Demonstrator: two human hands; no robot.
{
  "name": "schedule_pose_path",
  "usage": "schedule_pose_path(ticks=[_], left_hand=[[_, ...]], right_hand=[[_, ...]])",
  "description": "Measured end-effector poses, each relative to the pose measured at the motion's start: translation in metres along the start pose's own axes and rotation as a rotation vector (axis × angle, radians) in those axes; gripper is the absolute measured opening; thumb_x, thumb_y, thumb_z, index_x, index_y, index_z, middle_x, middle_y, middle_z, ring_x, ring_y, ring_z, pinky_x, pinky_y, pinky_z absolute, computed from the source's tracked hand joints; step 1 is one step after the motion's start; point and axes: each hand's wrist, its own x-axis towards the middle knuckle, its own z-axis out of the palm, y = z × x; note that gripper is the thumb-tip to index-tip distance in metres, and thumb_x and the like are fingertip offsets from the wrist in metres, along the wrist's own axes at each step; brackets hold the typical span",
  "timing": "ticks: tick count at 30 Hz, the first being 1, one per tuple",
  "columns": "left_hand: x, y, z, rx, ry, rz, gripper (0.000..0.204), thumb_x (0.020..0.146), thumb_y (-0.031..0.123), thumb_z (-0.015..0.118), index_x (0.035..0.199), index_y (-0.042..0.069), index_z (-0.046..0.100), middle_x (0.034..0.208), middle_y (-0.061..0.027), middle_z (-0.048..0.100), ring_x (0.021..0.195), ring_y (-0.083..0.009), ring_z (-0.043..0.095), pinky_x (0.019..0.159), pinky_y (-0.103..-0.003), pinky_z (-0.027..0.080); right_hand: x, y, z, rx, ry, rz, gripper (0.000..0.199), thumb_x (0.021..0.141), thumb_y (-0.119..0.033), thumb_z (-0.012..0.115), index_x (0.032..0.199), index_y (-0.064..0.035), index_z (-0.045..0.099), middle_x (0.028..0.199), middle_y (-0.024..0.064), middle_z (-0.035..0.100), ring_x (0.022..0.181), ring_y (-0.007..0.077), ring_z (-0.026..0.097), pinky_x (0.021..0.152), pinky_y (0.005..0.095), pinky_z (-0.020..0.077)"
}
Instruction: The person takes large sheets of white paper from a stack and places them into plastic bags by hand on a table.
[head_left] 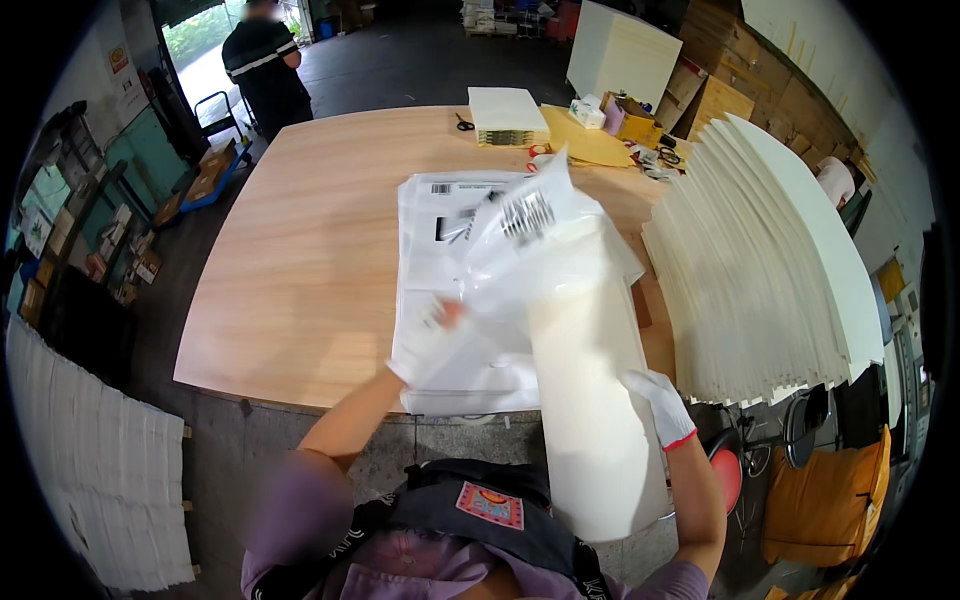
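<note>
Left hand pinches the thin, slippery plastic bag; right hand grips the stiff, light white board at its edge, hands apart.

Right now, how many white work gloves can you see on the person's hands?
2: one white work glove on the left hand gripping the clear plastic bag, one on the right hand holding the tall white panel.

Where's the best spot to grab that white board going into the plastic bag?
Probably the board's bare near end, from its right edge, where the right hand already holds it. The far end sits inside the bag, which the left hand holds open.
</note>
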Motion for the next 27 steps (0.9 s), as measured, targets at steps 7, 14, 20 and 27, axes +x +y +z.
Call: schedule_pose_path(ticks=[7,14,20,27], left_hand=[[0.080,0.099,0.079,0.258,-0.202,0.318,0.025,0.090,0.011,0.053,0.109,0.010,0.069,0.103,-0.0123,0.069,0.088,-0.0259,0.065,0.078,-0.034,0.051],[0.049,0.085,0.146,0.374,-0.575,0.770,0.020,0.087,0.013,0.056,0.102,0.013,0.068,0.092,-0.0116,0.069,0.079,-0.0293,0.068,0.069,-0.041,0.053],[-0.026,0.018,0.041,0.230,-0.459,0.289,0.018,0.089,0.011,0.057,0.103,0.008,0.068,0.100,-0.0081,0.070,0.088,-0.0265,0.065,0.077,-0.038,0.051],[0.033,0.105,0.127,0.456,-0.353,0.648,0.019,0.096,0.021,0.048,0.106,0.015,0.063,0.093,-0.0074,0.068,0.084,-0.0298,0.066,0.075,-0.041,0.051]], right_hand=[[0.020,0.021,0.022,-1.018,0.053,-0.525,0.024,0.088,-0.026,0.062,0.096,-0.0064,0.072,0.080,0.0105,0.069,0.069,0.0266,0.066,0.063,0.0368,0.0517],[0.048,0.059,0.011,-1.221,0.202,-0.963,0.024,0.083,-0.029,0.064,0.080,-0.0064,0.069,0.069,0.0118,0.064,0.065,0.0311,0.064,0.061,0.0430,0.0507],[0.052,0.020,-0.001,-0.189,0.069,-0.274,0.024,0.082,-0.025,0.067,0.089,-0.0021,0.067,0.084,0.0129,0.065,0.078,0.0303,0.063,0.072,0.0412,0.0509],[0.096,-0.008,0.069,-0.988,0.092,-0.599,0.025,0.082,-0.023,0.067,0.095,-0.0021,0.067,0.093,0.0135,0.065,0.084,0.0313,0.062,0.077,0.0417,0.0499]])
